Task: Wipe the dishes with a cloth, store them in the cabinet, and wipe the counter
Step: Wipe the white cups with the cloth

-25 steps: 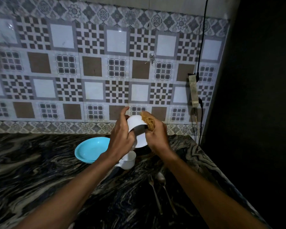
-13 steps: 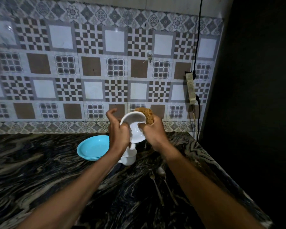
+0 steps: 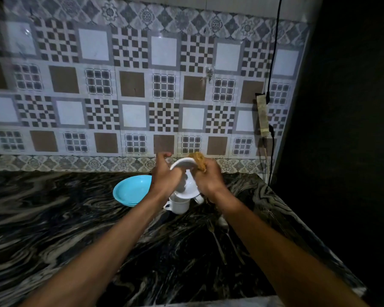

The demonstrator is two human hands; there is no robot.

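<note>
Cutlery, a fork (image 3: 215,241) and spoon (image 3: 227,234), lies nearest on the dark bench (image 3: 53,218). Farther off, above a white cup (image 3: 180,204), the left hand (image 3: 164,178) grips a white plate's (image 3: 186,182) edge; the right hand (image 3: 208,178) clutches a brown cloth (image 3: 198,161) against its far rim. Blue plates (image 3: 131,191) sit left.

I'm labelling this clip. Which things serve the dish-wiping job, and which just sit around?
Job: round white plate, brown cloth, left hand, right hand, blue plastic plates, white mugs, metal fork, metal spoon, dark marble counter.
Idle: white power strip, black cable.
</note>
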